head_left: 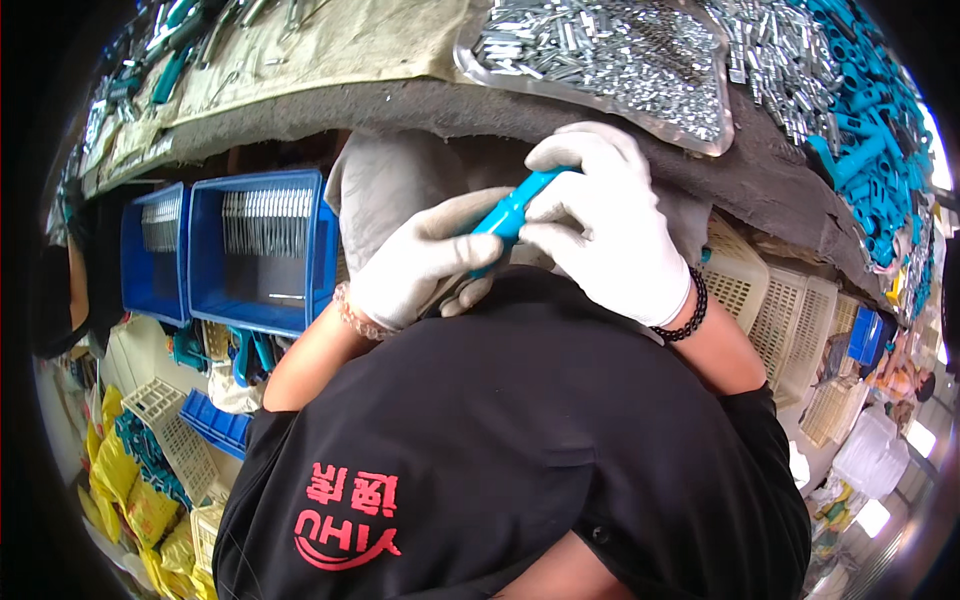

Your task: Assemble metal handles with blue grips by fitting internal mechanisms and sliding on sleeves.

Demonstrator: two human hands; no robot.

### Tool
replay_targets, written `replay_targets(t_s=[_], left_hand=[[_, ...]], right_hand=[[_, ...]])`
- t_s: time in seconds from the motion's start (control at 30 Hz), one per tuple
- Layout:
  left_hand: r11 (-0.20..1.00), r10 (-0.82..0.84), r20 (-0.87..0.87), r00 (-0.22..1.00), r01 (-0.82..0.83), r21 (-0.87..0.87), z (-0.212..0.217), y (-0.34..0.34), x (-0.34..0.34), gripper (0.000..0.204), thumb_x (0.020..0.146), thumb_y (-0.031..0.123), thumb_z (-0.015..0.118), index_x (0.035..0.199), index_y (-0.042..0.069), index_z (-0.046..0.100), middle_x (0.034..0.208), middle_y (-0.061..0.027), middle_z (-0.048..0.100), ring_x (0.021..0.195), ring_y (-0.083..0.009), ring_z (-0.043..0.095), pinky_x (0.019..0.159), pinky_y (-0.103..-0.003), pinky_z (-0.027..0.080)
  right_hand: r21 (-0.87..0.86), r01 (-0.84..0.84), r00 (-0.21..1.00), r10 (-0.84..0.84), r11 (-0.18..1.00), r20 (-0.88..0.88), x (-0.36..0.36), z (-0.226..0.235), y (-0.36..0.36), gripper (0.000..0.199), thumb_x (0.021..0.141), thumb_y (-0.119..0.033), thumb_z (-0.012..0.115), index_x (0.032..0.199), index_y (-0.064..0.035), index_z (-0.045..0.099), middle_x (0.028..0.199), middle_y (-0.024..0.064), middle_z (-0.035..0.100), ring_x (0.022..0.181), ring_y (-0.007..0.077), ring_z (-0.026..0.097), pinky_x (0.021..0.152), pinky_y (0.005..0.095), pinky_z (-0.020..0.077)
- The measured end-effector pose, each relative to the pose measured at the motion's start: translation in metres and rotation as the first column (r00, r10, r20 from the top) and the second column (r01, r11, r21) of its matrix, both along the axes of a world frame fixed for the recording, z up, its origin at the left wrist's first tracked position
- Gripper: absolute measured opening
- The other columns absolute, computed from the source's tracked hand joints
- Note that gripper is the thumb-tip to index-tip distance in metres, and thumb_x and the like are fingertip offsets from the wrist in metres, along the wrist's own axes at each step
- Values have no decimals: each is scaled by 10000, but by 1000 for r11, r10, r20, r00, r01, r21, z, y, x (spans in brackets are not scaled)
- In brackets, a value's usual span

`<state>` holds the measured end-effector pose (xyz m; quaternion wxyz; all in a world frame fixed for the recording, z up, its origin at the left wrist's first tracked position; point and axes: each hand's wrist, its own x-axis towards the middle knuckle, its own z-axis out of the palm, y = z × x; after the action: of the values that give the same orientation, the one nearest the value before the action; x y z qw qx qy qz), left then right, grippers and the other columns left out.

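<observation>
A teal plastic tool handle is held at a slant in front of my body, its upper end toward the right. White gloves cover both hands. The lower left end is wrapped by my left hand, thumb lying along it. My right hand pinches the upper end, fingers curled round it. Whether a small part sits between the right fingertips is hidden. Beyond the hands, a metal tray of small shiny metal pins and sleeves rests on the bench.
Many teal handles are heaped on the bench at far right. Blue bins with rows of metal parts stand at left. Cream plastic crates are stacked at right. Yellow bags lie at lower left. The bench edge crosses ahead.
</observation>
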<state>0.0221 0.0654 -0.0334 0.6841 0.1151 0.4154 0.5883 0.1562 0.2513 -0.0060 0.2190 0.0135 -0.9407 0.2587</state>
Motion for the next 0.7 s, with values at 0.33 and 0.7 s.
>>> replay_targets(t_s=[0.33, 0.7], left_hand=[[995, -103, -58, 993, 102, -6, 0, 17, 6, 727, 873, 337, 757, 1432, -29, 469, 971, -62, 596, 631, -104, 532, 516, -206, 400], [992, 104, -259, 960, -79, 103, 23, 32, 7, 610, 1024, 286, 561, 1524, 10, 345, 1079, -82, 622, 750, -122, 630, 586, -236, 530]], right_hand=[[-679, 1, 987, 110, 734, 121, 19, -11, 15, 214, 759, 27, 763, 872, -48, 598, 1046, 86, 540, 961, 198, 575, 825, 327, 514], [297, 328, 942, -288, 897, -172, 10, 18, 98, 146, 850, -155, 699, 978, -95, 737, 964, 85, 670, 928, 290, 621, 862, 419, 495]])
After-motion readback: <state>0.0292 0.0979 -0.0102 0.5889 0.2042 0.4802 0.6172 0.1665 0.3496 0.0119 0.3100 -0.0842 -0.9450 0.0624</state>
